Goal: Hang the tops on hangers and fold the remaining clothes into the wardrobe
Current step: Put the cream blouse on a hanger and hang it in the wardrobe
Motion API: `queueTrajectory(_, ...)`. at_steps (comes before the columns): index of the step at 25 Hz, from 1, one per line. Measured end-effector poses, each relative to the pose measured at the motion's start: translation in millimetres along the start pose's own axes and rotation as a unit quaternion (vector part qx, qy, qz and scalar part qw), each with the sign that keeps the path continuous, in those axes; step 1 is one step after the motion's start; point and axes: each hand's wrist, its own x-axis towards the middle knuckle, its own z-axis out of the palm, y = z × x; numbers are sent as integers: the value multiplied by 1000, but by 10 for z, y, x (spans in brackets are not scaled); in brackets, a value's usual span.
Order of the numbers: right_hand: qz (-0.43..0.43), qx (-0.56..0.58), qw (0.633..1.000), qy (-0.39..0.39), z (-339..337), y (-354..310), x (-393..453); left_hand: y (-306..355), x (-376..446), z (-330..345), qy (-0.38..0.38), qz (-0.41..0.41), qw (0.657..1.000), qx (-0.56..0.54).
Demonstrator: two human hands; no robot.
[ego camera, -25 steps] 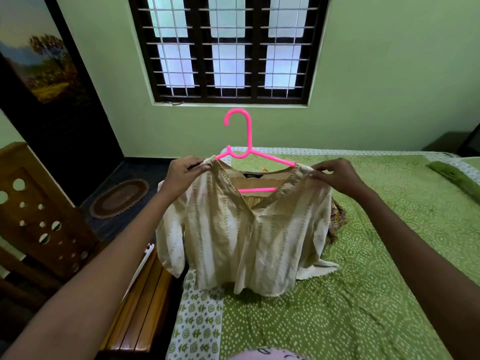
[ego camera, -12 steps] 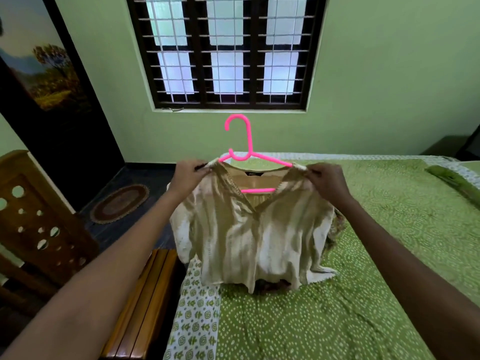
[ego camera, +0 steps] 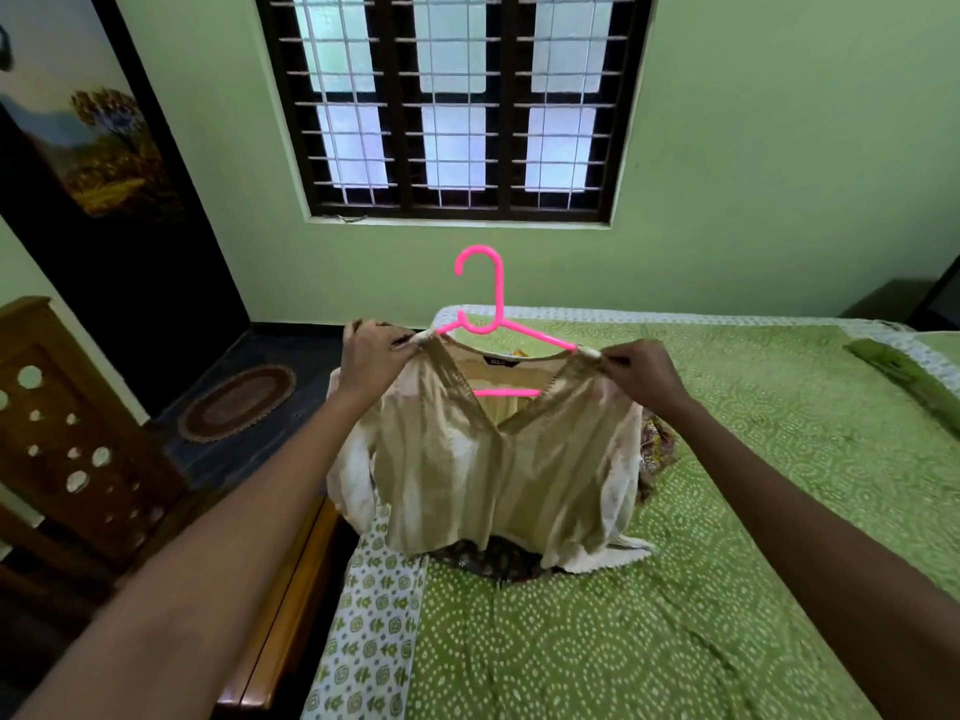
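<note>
Beige top (ego camera: 498, 475) on pink hanger (ego camera: 493, 324), held above the bed (ego camera: 727, 511); left hand (ego camera: 371, 356) and right hand (ego camera: 641, 368) pinch its shoulders; light, limp fabric, likely slips, so grip shoulder seams.

You have a bed (ego camera: 675, 615) filling the lower right of the frame, spread with a green cover printed in white dotted swirls and edged in a white leaf-patterned border. At centre frame a dark patterned garment (ego camera: 493, 561) lies on it, mostly hidden, perhaps more than one piece. At the far right edge lies a green rolled bundle (ego camera: 904, 379).
</note>
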Motion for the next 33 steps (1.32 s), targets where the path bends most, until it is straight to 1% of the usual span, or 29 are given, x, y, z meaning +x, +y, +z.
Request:
queueTrajectory(2, -9, 9, 1000, -3, -76, 28, 29, 31, 10, 25, 4, 15, 1000, 2)
queueTrajectory(5, -22, 43, 999, 25, -253, 40, 78, 45, 59, 19, 50, 28, 997, -44)
queueTrajectory(6, -26, 55, 998, 33, -314, 45, 86, 55, 75, 5, 52, 23, 997, -60)
queueTrajectory(7, -24, 71, 996, 38, -381, 35, 78, 60, 85, 4, 49, 34, 995, -81)
queueTrajectory(9, 5, 113, 993, 46, -508, 21, 42, 61, 81, -7, 25, 68, 988, -139)
queueTrajectory(11, 43, 167, 984, 37, -607, 13, -24, 58, 98, -36, 0, 78, 978, -193)
queueTrajectory(13, 75, 224, 972, 24, -676, -31, -144, 35, 111, -32, -35, 46, 969, -239)
queueTrajectory(16, 117, 264, 956, 44, -720, -171, -331, 3, 161, -44, -144, -28, 939, -310)
queueTrajectory(17, 130, 266, 954, 55, -719, -218, -393, -27, 185, -40, -163, -40, 931, -323)
queueTrajectory(19, 158, 261, 949, 75, -717, -279, -549, -69, 197, -45, -188, -16, 928, -322)
queueTrajectory(22, 194, 247, 944, 101, -752, -330, -854, 35, 137, 23, -226, 84, 938, -250)
queueTrajectory(24, 216, 232, 940, 124, -812, -359, -1087, 206, 61, 114, -189, 143, 942, -237)
queueTrajectory(27, 230, 174, 945, 156, -1002, -341, -1408, 508, -38, 283, -129, 188, 936, -268)
queueTrajectory(30, 253, 76, 952, 155, -1275, -231, -1767, 881, -147, 382, -112, 208, 924, -300)
queueTrajectory(31, 263, 58, 950, 159, -1382, -186, -1912, 1032, -197, 405, -109, 219, 918, -313)
queueTrajectory(33, 277, 49, 940, 194, -1617, -130, -2232, 1363, -287, 441, -108, 244, 903, -337)
